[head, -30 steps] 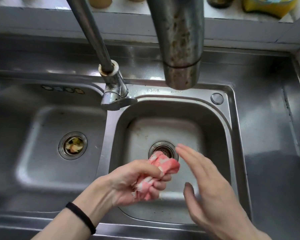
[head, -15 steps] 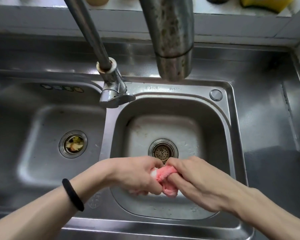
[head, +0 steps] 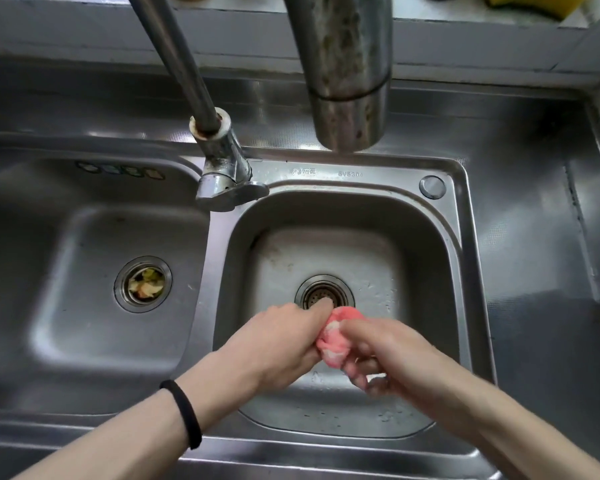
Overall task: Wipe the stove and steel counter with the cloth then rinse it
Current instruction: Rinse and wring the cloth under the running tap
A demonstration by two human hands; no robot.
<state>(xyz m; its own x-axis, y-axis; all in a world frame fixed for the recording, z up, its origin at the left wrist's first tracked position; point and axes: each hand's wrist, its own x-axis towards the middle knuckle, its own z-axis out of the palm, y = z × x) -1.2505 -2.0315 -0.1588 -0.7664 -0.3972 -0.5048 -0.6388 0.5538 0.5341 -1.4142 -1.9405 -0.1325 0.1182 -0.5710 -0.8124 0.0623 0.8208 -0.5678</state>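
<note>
A bunched pink and white cloth (head: 335,339) is gripped between both hands over the right sink basin (head: 440,258). My left hand (head: 278,344) clasps its left end, with a black band on that wrist. My right hand (head: 392,358) clasps its right end, fingers curled under it. The cloth hangs just in front of the basin's drain (head: 323,294). The big faucet spout (head: 347,81) ends above the basin's back rim; I see no water running from it. The steel counter (head: 534,188) stretches to the right of the basin. No stove is in view.
The left basin (head: 59,271) has food scraps in its drain strainer (head: 144,285). A faucet base with lever (head: 226,178) stands between the basins. A yellow object (head: 530,5) sits on the ledge at the back right. Droplets dot the right basin's floor.
My right hand came in from open and closed on the cloth beside my left hand. Both hands now hold it together, slightly nearer the drain.
</note>
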